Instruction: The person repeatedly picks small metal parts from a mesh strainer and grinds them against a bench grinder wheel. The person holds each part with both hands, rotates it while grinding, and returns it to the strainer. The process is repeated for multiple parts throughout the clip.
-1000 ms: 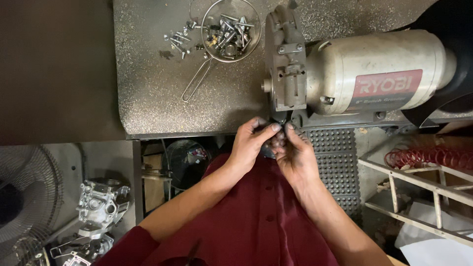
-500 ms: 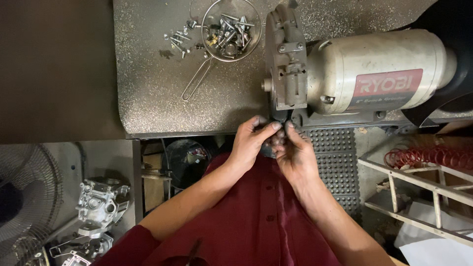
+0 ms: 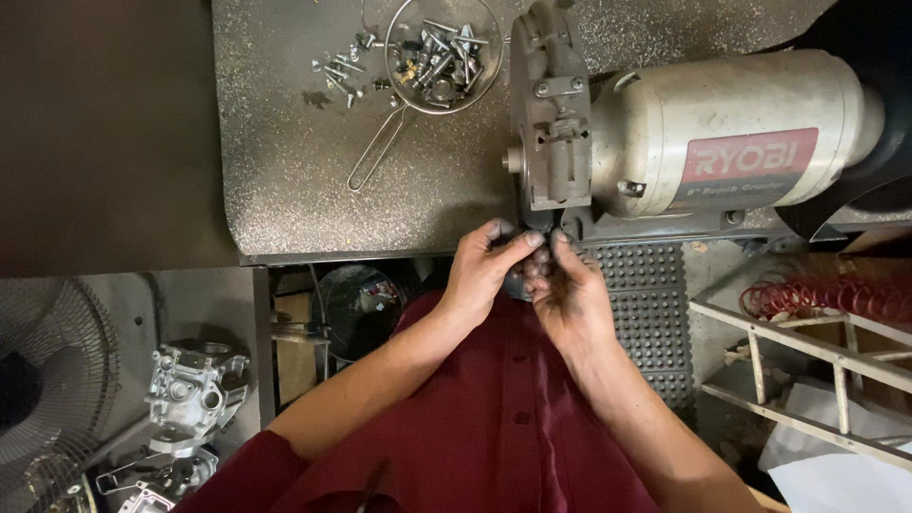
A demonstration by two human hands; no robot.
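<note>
Grip of both hands (image 3: pixel 527 275) clamps a small dark part (image 3: pixel 518 280), mostly hidden by fingers.

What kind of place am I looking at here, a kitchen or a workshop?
Most likely a mechanical repair workshop: a cream-coloured bench grinder on a speckled metal workbench, a wire strainer of loose bolts and screws, and a cast aluminium engine part on the floor.

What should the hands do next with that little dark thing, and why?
Probably ease the small dark part up toward the bench grinder. The left hand and the right hand pinch it together right under the grinder's front guard, fingertips nearly touching the machine.
</note>
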